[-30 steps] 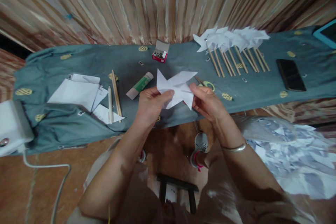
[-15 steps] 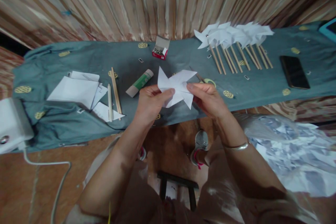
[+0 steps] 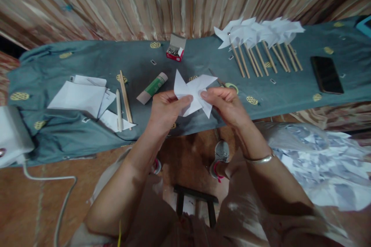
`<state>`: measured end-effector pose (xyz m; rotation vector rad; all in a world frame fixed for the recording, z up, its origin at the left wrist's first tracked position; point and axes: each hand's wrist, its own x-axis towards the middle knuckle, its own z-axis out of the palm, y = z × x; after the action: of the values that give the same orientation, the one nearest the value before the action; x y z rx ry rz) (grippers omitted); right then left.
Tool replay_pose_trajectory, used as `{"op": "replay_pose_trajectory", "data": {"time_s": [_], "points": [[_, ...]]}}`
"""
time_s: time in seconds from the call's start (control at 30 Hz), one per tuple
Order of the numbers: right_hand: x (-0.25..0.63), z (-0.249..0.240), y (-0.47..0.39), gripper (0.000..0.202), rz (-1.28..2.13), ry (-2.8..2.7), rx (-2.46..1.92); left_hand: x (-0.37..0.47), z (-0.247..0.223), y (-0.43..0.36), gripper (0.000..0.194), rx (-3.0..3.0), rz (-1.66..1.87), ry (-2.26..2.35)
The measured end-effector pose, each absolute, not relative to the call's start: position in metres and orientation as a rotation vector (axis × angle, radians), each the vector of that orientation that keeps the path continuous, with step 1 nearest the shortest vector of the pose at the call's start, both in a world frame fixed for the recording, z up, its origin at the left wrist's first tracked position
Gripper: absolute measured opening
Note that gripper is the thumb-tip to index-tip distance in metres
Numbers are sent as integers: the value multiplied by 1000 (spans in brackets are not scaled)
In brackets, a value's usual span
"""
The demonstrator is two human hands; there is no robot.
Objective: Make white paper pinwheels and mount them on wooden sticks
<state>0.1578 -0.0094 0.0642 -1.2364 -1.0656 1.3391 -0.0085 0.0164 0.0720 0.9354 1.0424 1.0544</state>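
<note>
A white paper pinwheel (image 3: 196, 88), its points folded inward, is held above the front of the cloth-covered table. My left hand (image 3: 168, 109) pinches it from the left, thumb on top near the middle. From the right, my right hand (image 3: 226, 104) grips it with the thumb pressed close to the centre. The fingers beneath the paper are partly hidden. A green and white glue stick (image 3: 152, 88) lies just left of the pinwheel. Behind it stands an open red box of metal pins (image 3: 175, 52). Scissors (image 3: 230, 86) lie partly behind my right hand.
Several pinwheels on sticks (image 3: 257, 34) lie at the back right, near a black phone (image 3: 327, 75). Paper sheets (image 3: 78, 96), wooden sticks (image 3: 125, 96) and a white pen-like tool (image 3: 118, 110) are at left. A bag of paper scraps (image 3: 324, 166) sits below right.
My right thumb has slid left along the paper, closer to the pinwheel's centre. My left hand keeps its hold. The camera view has shifted slightly.
</note>
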Motion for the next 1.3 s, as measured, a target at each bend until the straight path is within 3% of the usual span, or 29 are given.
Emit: {"op": "replay_pose_trajectory", "data": {"time_s": [0.53,1.3], "points": [[155,65,-7,53,1318,-1124,-1264,-9,69,16,16,997,1031,1067],[155,65,-8,42,1366,-1062,-1233,-9,70,15,12,1002,1011,1093]]}}
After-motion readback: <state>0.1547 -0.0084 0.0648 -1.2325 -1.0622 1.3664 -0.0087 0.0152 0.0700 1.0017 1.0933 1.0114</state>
